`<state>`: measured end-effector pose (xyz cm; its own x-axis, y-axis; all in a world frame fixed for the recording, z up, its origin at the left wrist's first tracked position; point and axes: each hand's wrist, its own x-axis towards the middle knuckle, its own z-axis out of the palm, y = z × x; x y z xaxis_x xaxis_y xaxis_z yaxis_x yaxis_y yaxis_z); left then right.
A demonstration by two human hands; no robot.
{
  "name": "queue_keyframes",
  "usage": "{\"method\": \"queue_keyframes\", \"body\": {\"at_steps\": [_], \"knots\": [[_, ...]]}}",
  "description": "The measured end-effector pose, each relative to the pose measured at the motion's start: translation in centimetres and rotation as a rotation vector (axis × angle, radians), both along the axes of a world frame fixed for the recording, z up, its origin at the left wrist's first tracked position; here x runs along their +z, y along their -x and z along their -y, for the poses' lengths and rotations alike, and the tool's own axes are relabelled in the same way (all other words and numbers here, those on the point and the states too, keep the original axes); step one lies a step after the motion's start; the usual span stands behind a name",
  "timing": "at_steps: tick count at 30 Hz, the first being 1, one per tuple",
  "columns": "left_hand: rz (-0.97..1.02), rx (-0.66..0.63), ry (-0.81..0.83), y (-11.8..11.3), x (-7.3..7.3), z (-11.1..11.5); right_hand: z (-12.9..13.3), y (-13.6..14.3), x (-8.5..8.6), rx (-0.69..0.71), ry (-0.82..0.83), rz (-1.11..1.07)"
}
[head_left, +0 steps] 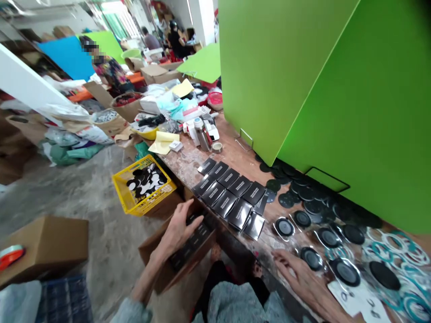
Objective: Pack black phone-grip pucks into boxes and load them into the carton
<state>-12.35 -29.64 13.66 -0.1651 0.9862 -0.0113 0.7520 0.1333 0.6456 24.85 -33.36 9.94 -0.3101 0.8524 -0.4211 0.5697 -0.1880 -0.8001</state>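
My left hand (179, 228) is over an open cardboard box (158, 280) beside the table, its fingers apart and nothing visible in them. Black printed cartons fill part of that box, just under the fingers. On the table edge lies my right hand (298, 274), fingers stretched out and holding nothing visible. It is nearest to a round black disc in a clear tray (310, 258). Between the two hands, several small black boxes (225, 202) stand in rows along the table edge. A white paper with handwriting (357, 301) lies partly beneath my right forearm.
Tall green panels (289, 67) stand behind loose black discs (305, 192). Teal and white rings (412, 296) lie at the right. A yellow crate (123, 197) holds black and white discs. A metal flask (202, 134) and tape roll (217, 147) stand farther along. Other people sit beyond.
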Motion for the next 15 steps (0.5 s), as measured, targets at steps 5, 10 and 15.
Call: {"method": "queue_keyframes", "body": {"at_steps": [5,10,15], "knots": [[0.034,0.052,-0.030,3.8,-0.8,-11.3,-6.3,4.9,-2.0,-0.204,-0.005,-0.138],[0.186,-0.114,0.131,4.7,-2.3,-18.6,-11.5,8.4,-2.4,-0.445,-0.077,-0.070],[0.327,-0.321,0.201,4.4,-2.9,-21.3,-12.3,10.9,-0.6,-0.495,-0.125,0.017]]}}
